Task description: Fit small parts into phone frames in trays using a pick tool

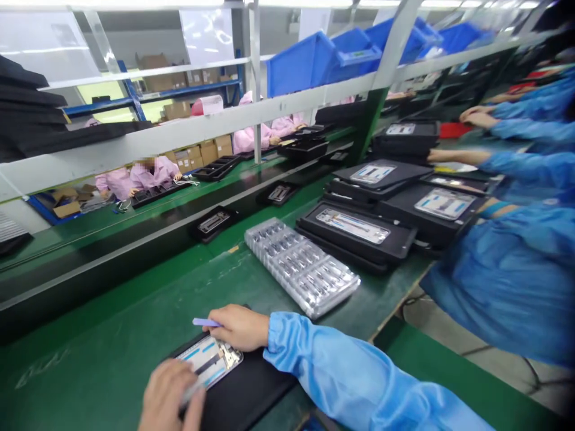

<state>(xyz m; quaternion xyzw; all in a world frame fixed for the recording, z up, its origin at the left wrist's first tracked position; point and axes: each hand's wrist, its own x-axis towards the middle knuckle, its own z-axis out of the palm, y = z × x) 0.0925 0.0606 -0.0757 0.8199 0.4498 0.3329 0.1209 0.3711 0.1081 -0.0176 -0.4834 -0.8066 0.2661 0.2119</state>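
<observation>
A phone housing (211, 361) with blue strips and a circuit board at its right end lies on a black tray (251, 389) on the green bench. My right hand (240, 327) is closed round a purple stick tool (206, 322) over the upper right end of the housing. At the housing's lower left end rests my left hand (173, 395), fingers slightly bent and somewhat blurred, thumb near its lower edge. Whether those fingers grip the housing or only touch it is hard to tell.
A clear blister tray (300, 263) of small parts stands beyond my right hand. Stacked black trays (354, 230) with housings are behind it. Black trays sit on the conveyor (171, 239). People in blue sleeves work at the right; blue bins (300, 66) hang above.
</observation>
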